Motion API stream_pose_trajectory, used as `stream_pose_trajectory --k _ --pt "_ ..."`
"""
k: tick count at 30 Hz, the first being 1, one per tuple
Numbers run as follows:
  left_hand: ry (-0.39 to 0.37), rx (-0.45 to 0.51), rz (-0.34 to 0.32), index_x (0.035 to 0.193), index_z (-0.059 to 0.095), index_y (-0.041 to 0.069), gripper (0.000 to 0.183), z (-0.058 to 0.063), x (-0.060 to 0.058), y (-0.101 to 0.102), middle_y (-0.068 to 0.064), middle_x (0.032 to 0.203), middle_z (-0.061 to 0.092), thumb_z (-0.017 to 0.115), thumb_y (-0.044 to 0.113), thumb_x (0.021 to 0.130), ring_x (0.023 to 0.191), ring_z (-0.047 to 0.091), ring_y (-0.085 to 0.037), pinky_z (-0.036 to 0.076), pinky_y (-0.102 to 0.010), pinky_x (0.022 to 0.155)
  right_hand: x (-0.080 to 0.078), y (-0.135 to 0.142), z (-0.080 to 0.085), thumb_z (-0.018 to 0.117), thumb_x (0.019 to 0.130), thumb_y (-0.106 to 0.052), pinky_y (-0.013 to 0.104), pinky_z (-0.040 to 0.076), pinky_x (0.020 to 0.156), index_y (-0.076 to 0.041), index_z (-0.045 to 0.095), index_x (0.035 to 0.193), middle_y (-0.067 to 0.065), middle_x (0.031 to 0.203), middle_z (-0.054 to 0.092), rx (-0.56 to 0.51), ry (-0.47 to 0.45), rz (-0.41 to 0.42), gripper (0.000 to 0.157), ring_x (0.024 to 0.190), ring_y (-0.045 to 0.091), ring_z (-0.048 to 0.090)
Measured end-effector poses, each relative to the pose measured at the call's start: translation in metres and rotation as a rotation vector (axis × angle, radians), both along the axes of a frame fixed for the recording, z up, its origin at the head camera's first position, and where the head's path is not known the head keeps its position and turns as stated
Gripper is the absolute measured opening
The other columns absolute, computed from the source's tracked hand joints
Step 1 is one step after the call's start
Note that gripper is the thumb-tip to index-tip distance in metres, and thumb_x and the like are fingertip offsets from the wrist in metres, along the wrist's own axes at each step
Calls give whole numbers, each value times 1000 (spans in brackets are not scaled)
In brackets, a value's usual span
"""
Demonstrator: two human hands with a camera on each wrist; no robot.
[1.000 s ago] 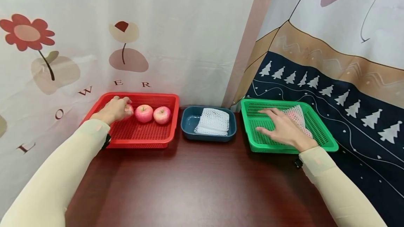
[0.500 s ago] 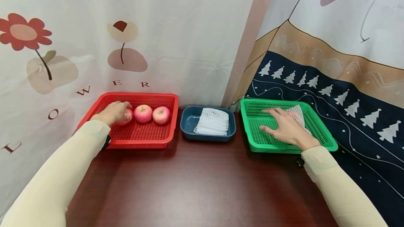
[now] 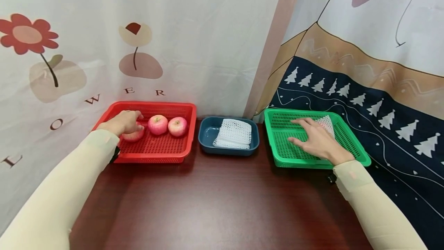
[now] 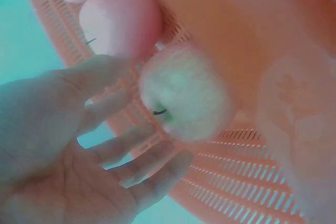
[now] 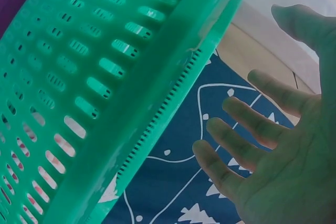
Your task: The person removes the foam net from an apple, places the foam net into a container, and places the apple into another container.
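Note:
My left hand [image 3: 122, 122] is over the left part of the red basket [image 3: 152, 150], just above a pink apple [image 3: 133, 136]. In the left wrist view its fingers are fairly straight and spread beside that apple [image 4: 189, 95], with a gap between palm and fruit. To its right sit two more apples, one [image 3: 157, 125] beside the other [image 3: 177, 126]. My right hand [image 3: 319, 140] hovers over the green basket [image 3: 322, 164], fingers spread and holding nothing. Partly hidden behind it lies something pinkish in white foam netting [image 3: 327, 122].
Between the baskets stands a blue dish [image 3: 204, 130] with white foam net sleeves [image 3: 234, 133] lying in it. All three containers are on a dark brown table [image 3: 229, 200]. Printed curtains [image 3: 208, 49] hang directly behind them.
My left hand has come off the apple, which now sits slightly lower and further left in the red basket. The right hand has drifted slightly right, still spread.

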State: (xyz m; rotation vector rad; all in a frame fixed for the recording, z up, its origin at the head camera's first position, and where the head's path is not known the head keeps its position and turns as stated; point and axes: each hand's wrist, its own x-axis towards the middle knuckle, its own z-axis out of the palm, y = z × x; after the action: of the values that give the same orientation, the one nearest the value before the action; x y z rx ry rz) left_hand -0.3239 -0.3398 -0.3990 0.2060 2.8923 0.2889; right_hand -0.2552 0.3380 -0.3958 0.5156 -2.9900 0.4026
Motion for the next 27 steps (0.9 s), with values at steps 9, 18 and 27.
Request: stream_pose_trajectory --k 9,18,27 --pt "27 3 17 153 57 -17 58 8 7 5 -46 156 59 72 22 113 150 51 -65 43 -80 129 -1 2 2 78 112 -49 82 45 127 -10 57 170 28 176 51 -9 -6 11 73 161 57 50" --pt "64 43 -1 162 54 -11 63 17 21 19 -42 162 55 70 29 115 156 46 -63 39 -83 130 -5 5 2 76 112 -52 84 43 127 -13 54 172 29 178 48 5 -15 4 75 161 60 49" --pt "119 71 -13 165 54 -5 65 20 36 37 -39 166 53 72 31 115 156 49 -59 42 -84 128 -9 9 1 77 112 -49 85 43 127 -11 54 172 29 179 46 -10 -21 -11 74 161 61 48"
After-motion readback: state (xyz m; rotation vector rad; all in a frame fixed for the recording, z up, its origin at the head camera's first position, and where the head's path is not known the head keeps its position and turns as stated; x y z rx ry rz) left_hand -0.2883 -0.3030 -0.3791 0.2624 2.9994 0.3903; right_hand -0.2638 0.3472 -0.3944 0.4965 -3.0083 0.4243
